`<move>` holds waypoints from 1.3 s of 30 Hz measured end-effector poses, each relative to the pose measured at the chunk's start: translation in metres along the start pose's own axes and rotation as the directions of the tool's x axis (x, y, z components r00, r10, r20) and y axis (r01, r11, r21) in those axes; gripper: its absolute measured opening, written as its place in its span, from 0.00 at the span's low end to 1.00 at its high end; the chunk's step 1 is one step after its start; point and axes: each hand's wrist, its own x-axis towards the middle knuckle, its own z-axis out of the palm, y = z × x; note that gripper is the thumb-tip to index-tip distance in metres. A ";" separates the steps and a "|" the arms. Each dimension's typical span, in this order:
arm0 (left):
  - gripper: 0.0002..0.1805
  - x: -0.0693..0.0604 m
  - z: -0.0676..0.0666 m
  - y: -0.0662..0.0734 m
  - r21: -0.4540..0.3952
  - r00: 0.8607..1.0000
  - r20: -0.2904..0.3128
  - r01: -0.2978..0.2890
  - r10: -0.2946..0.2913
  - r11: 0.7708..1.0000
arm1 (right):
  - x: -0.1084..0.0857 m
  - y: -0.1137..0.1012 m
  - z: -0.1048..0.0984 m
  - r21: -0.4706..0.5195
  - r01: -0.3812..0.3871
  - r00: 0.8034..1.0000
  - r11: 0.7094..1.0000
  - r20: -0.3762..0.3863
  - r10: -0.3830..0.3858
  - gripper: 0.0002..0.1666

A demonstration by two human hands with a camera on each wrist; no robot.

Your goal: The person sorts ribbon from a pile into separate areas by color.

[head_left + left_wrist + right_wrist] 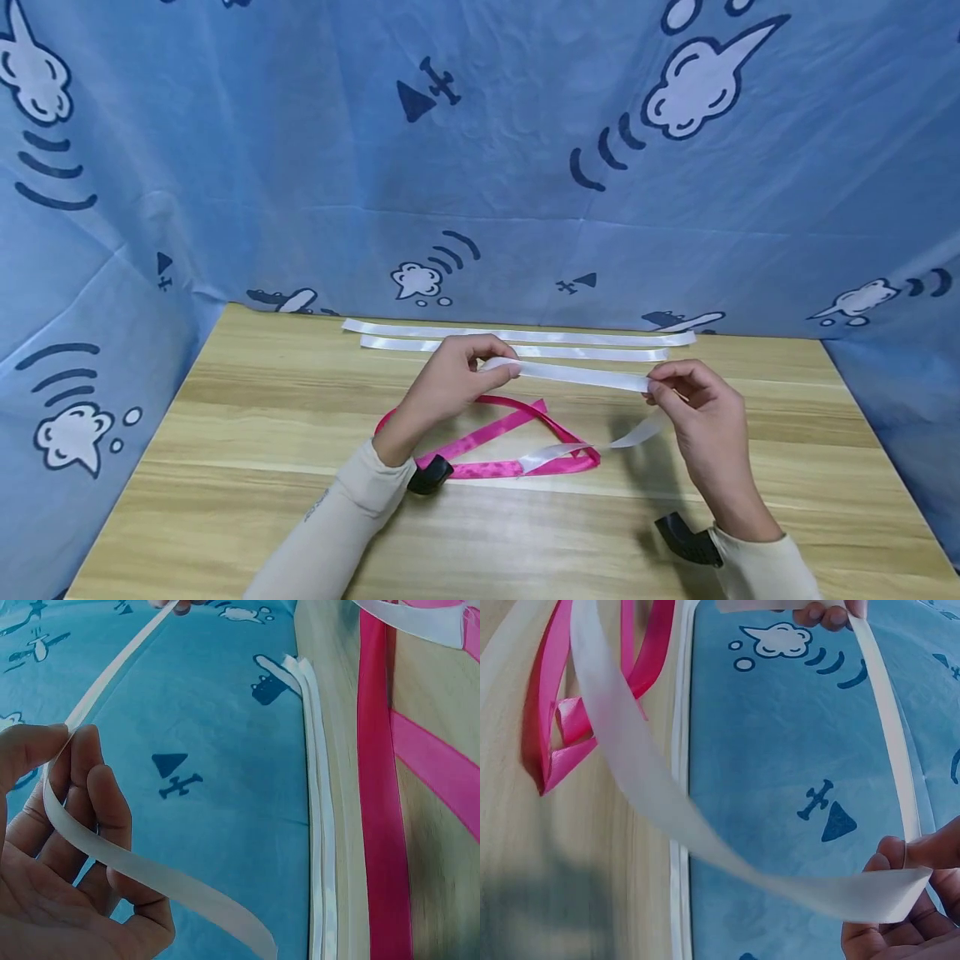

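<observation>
A white satin ribbon [585, 375] is held stretched above the table between two hands. My left hand [453, 377] pinches it between thumb and fingertips, and a loose end curves down past the palm in the left wrist view. With thumb and fingers my right hand [708, 421] pinches the same ribbon farther right. From there a long slack tail [660, 795] hangs toward the table. A pink ribbon [483, 471] lies in loose loops below the hands, with a white ribbon piece across its right part.
Two more white ribbons, a longer one [600, 337] and a shorter one [592, 354], lie straight and side by side along the back of the wooden table [225, 500]. Behind it hangs a blue patterned cloth [510, 167], which also closes in the left and right sides.
</observation>
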 end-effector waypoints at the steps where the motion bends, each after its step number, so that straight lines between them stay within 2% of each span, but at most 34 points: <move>1: 0.04 -0.001 -0.001 0.000 0.003 1.000 -0.010 0.004 -0.004 1.000 | 0.000 0.000 0.000 0.000 0.000 1.000 1.000 0.004 0.000 0.13; 12: 0.05 -0.014 -0.023 -0.003 -0.020 0.994 -0.100 0.032 -0.034 0.999 | 0.005 0.001 -0.009 -0.039 0.007 1.000 0.999 0.030 -0.006 0.10; 17: 0.05 -0.022 -0.033 -0.006 -0.081 0.991 -0.127 0.033 -0.043 0.996 | 0.006 0.001 -0.013 -0.052 0.009 0.999 0.999 0.052 -0.007 0.07; 22: 0.05 -0.030 -0.044 -0.009 -0.160 0.981 -0.177 0.044 -0.073 0.986 | 0.007 0.001 -0.019 -0.025 -0.002 0.999 1.000 0.054 0.004 0.06; 26: 0.06 -0.036 -0.051 -0.012 -0.195 0.972 -0.225 0.028 -0.073 0.980 | 0.009 0.002 -0.023 0.005 -0.010 0.999 1.000 0.053 0.010 0.06; 32: 0.05 -0.044 -0.059 -0.018 -0.216 0.963 -0.260 0.011 -0.068 0.976 | 0.011 0.002 -0.025 0.050 -0.018 0.998 0.999 0.058 0.015 0.06; 39: 0.08 -0.053 -0.067 -0.024 -0.219 0.951 -0.293 0.038 -0.103 0.975 | 0.013 0.002 -0.027 0.071 -0.018 0.998 0.997 0.053 0.014 0.08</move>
